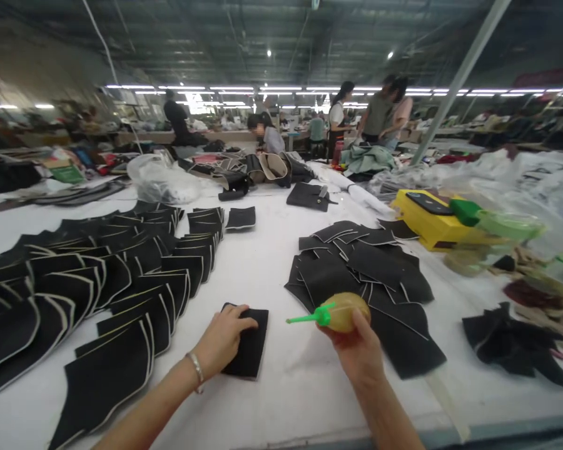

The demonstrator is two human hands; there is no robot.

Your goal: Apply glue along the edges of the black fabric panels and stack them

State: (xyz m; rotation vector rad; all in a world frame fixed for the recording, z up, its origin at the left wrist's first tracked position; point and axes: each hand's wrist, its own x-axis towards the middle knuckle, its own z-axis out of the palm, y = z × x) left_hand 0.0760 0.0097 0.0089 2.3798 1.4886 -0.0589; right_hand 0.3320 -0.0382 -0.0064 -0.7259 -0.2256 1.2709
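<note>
My left hand (225, 340), with a silver bracelet on its wrist, lies on a small black rectangular piece (254, 350), fingers spread over its upper left part. To the right, my right hand (359, 347) is wrapped round a yellowish squeeze bottle (349, 312). The bottle's green nozzle (309, 317) points left, above the white table and apart from the black piece. Behind the bottle is a loose pile of black pieces (328, 275). Overlapping rows of black pieces with pale edges (107, 362) cover the table's left side.
A yellow box (422, 228) with a dark phone on top stands at the right, beside clear plastic bags (516, 181). Crumpled black scraps (511, 344) lie at the right edge. A black flat piece (309, 195) is farther back. Several people are in the background.
</note>
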